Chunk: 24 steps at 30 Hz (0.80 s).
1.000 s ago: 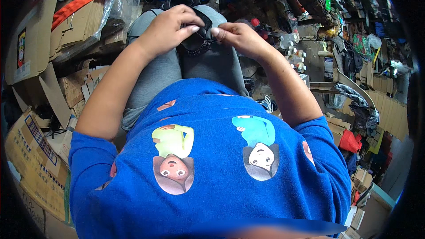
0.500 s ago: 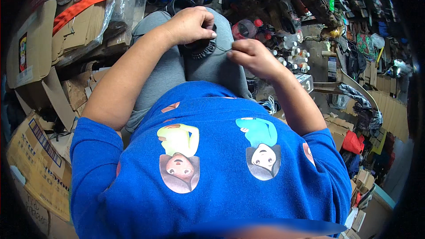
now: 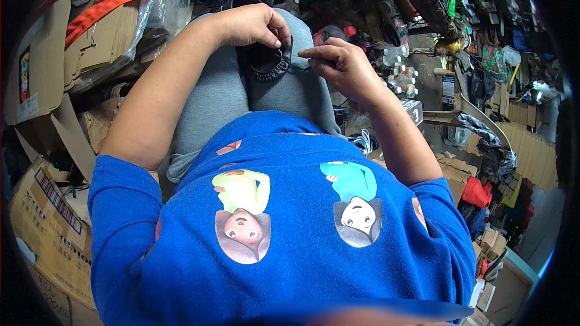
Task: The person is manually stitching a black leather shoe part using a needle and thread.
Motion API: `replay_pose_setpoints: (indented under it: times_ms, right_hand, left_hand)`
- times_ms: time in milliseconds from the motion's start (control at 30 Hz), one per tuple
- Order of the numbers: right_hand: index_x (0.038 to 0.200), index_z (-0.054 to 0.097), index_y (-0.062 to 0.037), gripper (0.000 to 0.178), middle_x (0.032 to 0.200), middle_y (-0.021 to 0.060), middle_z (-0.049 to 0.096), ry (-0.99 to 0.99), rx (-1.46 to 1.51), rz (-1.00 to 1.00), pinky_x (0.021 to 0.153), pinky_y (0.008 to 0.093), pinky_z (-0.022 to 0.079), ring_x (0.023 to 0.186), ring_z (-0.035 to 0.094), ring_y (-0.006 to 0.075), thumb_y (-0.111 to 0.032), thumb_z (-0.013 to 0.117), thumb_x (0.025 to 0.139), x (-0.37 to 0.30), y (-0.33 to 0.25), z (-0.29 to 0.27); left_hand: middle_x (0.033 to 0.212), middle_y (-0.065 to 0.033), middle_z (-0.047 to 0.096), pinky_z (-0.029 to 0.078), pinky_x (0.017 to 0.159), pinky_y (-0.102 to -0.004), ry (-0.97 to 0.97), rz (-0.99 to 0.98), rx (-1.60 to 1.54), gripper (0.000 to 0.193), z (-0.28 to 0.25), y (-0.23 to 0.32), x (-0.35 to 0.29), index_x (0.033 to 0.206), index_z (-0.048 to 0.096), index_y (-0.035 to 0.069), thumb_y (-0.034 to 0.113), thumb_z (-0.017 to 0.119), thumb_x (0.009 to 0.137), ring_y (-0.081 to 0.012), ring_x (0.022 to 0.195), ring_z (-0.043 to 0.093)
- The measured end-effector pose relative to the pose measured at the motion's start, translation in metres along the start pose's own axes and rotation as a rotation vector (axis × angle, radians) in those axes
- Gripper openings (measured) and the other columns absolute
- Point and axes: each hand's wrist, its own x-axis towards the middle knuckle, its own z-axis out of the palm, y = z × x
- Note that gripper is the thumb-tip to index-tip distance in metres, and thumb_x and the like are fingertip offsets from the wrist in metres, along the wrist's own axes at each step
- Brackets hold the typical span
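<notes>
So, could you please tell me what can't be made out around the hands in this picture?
- Dark ridged piece, head view: its upper part is hidden under the left hand; what it is stays unclear.
- Right hand: whatever its pinched fingertips hold is too small to see.
- Small bottles: too small to identify.
- Cardboard boxes: cut off by the dark rim.

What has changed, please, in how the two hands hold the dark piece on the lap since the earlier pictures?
The right hand has come off the dark ribbed piece and drawn away to the right, fingers pinched. The left hand keeps its grip on the piece's top edge, and the piece stays on the grey-clad lap.
</notes>
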Motion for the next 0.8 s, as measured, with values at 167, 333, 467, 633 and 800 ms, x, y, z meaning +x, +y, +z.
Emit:
replay_pose_setpoints:
  times_ms: [167, 333, 467, 633, 800]
  right_hand:
    - [0.098, 0.071, -0.0103, 0.021, 0.082, 0.0137, 0.063, -0.003, -0.108, -0.008, 0.072, 0.0370, 0.051, 0.079, 0.062, 0.0277, -0.010, 0.063, 0.078, 0.007, -0.006, -0.001]
    - [0.095, 0.071, -0.0086, 0.021, 0.083, 0.0145, 0.064, -0.014, -0.144, 0.014, 0.074, 0.0374, 0.051, 0.081, 0.063, 0.0297, -0.009, 0.062, 0.076, 0.008, -0.010, -0.002]
    - [0.094, 0.071, -0.0084, 0.020, 0.085, 0.0151, 0.064, 0.011, -0.092, 0.020, 0.076, 0.0380, 0.051, 0.081, 0.063, 0.0309, -0.009, 0.060, 0.076, 0.005, -0.011, 0.002]
    - [0.096, 0.071, -0.0085, 0.022, 0.085, 0.0154, 0.063, 0.012, -0.077, 0.064, 0.075, 0.0371, 0.051, 0.080, 0.064, 0.0298, -0.008, 0.061, 0.077, 0.004, -0.009, 0.006]
    - [0.103, 0.070, -0.0104, 0.022, 0.083, 0.0058, 0.060, -0.005, 0.069, 0.103, 0.068, 0.0277, 0.048, 0.075, 0.060, 0.0140, -0.008, 0.064, 0.082, 0.002, 0.007, 0.014]
  left_hand:
    - [0.091, -0.0068, 0.068, 0.046, 0.088, -0.0294, 0.003, -0.023, 0.001, 0.023, 0.000, 0.001, 0.000, 0.099, 0.068, 0.001, 0.003, 0.061, 0.077, -0.0149, 0.087, 0.062]
    - [0.091, -0.0067, 0.069, 0.046, 0.087, -0.0289, 0.014, -0.044, 0.000, 0.024, 0.000, 0.002, 0.001, 0.099, 0.068, 0.000, 0.001, 0.060, 0.076, -0.0146, 0.087, 0.062]
    - [0.091, -0.0068, 0.069, 0.047, 0.086, -0.0287, -0.004, -0.022, -0.017, 0.025, -0.001, -0.003, 0.002, 0.099, 0.068, 0.000, 0.000, 0.060, 0.076, -0.0148, 0.086, 0.062]
    - [0.090, -0.0072, 0.069, 0.047, 0.086, -0.0291, -0.008, -0.022, 0.002, 0.026, -0.002, -0.003, 0.004, 0.100, 0.068, 0.000, -0.001, 0.060, 0.075, -0.0153, 0.086, 0.063]
    - [0.091, -0.0077, 0.069, 0.048, 0.086, -0.0290, -0.009, -0.053, 0.009, 0.025, -0.002, 0.000, 0.005, 0.099, 0.068, 0.000, -0.001, 0.060, 0.075, -0.0159, 0.086, 0.063]
